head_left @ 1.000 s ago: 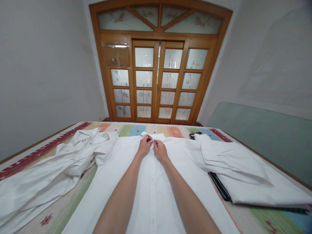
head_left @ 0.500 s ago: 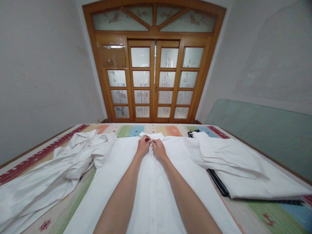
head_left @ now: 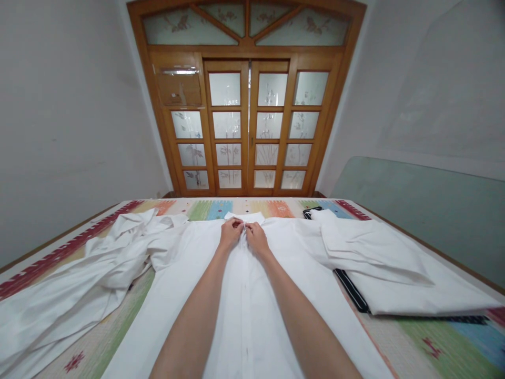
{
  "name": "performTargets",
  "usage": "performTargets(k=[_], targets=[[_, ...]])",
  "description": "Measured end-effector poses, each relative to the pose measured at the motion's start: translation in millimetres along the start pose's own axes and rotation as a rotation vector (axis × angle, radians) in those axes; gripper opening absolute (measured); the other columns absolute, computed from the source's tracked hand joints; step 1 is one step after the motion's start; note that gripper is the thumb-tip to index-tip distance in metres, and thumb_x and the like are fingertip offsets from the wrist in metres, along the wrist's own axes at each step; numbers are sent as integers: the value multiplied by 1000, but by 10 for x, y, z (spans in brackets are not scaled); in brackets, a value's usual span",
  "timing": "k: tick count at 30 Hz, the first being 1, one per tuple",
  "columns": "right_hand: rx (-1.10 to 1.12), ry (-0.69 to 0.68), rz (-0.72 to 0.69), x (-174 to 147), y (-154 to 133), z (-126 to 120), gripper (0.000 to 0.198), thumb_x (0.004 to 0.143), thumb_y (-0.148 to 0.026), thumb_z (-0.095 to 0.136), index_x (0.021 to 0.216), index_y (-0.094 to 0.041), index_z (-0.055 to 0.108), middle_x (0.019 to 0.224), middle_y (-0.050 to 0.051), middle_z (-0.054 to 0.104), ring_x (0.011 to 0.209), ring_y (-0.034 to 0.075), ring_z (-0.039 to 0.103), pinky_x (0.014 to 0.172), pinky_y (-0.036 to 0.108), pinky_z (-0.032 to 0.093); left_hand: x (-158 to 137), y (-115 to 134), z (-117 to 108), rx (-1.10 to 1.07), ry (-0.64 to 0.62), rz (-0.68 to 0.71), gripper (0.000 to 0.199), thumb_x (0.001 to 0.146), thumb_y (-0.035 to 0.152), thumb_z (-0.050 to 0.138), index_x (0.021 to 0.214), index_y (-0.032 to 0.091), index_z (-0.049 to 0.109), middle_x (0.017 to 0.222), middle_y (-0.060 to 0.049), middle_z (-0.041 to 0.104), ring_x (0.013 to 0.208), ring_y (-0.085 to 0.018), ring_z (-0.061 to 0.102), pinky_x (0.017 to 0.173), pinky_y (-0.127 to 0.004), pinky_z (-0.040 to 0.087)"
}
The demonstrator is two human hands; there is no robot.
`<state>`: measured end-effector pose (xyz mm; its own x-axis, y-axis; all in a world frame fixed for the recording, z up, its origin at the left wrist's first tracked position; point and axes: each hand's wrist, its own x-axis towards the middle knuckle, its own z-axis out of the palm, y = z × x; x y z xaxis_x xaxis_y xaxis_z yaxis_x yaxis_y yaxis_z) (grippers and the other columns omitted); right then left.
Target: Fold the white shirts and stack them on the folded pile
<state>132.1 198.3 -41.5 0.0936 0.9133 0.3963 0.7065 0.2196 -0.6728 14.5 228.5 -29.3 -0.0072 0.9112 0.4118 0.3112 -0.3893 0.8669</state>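
On the patterned cover (head_left: pixel 197 210) my white shirt (head_left: pixel 244 316) lies front up, and the crumpled white cloth (head_left: pixel 110 263) against its left side could skew it if I tug too hard. My left hand (head_left: pixel 232 231) and right hand (head_left: pixel 255 237) pinch the front just below the collar (head_left: pixel 254 216); a slipping fingertip could leave the placket (head_left: pixel 245 284) puckered.
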Motion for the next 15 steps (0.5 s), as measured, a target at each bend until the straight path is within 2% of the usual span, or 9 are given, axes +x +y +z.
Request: performTargets(k=[9, 15], targets=[[0, 7, -17, 2, 6, 1, 30, 90, -15, 43, 103, -20, 69, 104, 6, 63, 97, 17, 58, 85, 26, 42, 24, -47, 21, -12, 7, -10, 6, 71, 19, 62, 73, 16, 68, 71, -1, 70, 61, -13, 63, 63, -24, 51], [-1, -17, -18, 3, 4, -6, 32, 90, -14, 41, 104, -19, 69, 103, 6, 63, 97, 17, 57, 86, 26, 41, 22, -19, 23, 66, 1, 1, 16, 76, 28, 63, 65, 17, 66, 68, -2, 69, 70, -16, 65, 73, -27, 51]])
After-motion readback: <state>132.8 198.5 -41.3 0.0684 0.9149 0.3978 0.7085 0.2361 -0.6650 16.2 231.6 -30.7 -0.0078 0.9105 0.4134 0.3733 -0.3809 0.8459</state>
